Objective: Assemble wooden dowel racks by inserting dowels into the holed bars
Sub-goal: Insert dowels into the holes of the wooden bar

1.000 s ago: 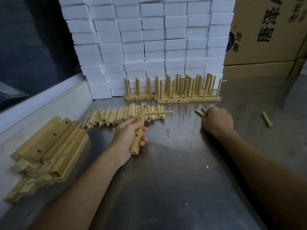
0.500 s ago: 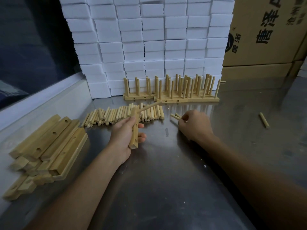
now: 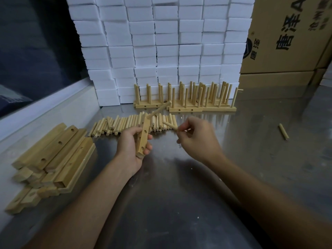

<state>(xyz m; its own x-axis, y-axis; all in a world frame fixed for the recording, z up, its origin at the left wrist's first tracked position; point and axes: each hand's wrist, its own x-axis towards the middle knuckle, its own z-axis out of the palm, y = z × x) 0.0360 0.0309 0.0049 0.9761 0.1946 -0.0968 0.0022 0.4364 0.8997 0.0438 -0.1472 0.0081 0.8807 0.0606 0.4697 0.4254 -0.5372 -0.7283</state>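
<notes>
- Step in hand: seating a second peg; best done by lining the tip square with an empty hole in the pale wooden holed bar [image 3: 143, 139], then pushing straight.
- Left hand [image 3: 132, 144]: curled round the bar, held above the steel tabletop [image 3: 161, 194], one inserted dowel [image 3: 159, 110] projecting from the far end.
- Right hand [image 3: 195, 139]: pinching a short light-wood dowel [image 3: 169, 125], just beside the bar.
- Loose dowel row [image 3: 125, 124] behind both hands.

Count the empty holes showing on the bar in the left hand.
2, both on the bar's near face: one at mid-length beside the left hand, one near the lower end. The fingers may hide more; the top hole already holds a dowel.
</notes>
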